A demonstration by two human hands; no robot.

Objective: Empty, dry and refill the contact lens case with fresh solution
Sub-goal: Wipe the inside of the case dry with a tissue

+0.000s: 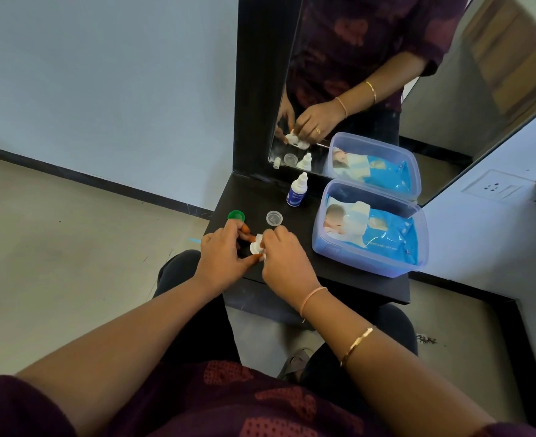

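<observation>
Two hands are working over the front of a small black shelf (339,272), the left hand (225,257) pinching the white lens case (255,246) at its near end while the right hand (287,257) is pressing what looks like a scrap of white tissue (262,253) into it; the right fingers are curled tight around that scrap, though how much of it they are gripping is hidden. The case is sitting between the two sets of fingertips, just off the shelf or resting on it, which cannot be told from here. Behind the case on the shelf, a green cap (236,216) is lying to the left and a clear cap (274,218) to the right, both off and apart from it. Farther back from the case a solution bottle (297,190) is standing upright, still capped, with a wipes tub (370,228) to its right. The drying appears to be under way, with the refill not yet begun. The risks from here are plain: the small case could be slipping from a two-finger pinch near the shelf edge and dropping to the floor, tissue lint could be staying in the wells, and a sweeping wrist could be knocking the green cap off the left edge.
</observation>
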